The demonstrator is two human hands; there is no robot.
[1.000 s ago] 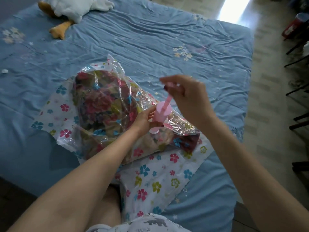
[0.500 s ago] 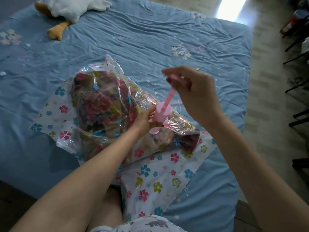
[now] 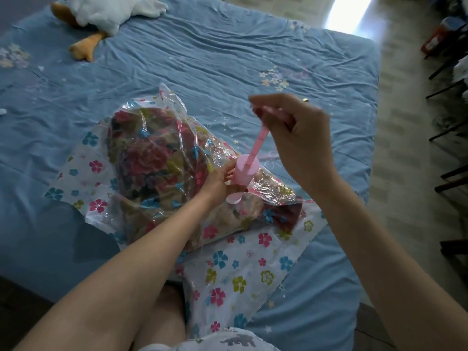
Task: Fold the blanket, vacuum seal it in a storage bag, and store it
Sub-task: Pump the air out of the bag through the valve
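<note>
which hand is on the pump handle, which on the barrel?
Right hand pinches the raised handle of the pink pump; left hand grips the barrel, down against the storage bag.

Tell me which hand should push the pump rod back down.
Right. The right hand already grips the raised pump rod at its top; the left hand holds the pump body on the storage bag.

The right hand [image 3: 298,138] smears with motion blur, its curled fingers hiding the pump handle [image 3: 272,113]. Below it, the left hand [image 3: 217,182] covers the near side of the pink pump [image 3: 247,172]. Far above the pump, the plush duck [image 3: 106,13] runs off the top edge.
</note>
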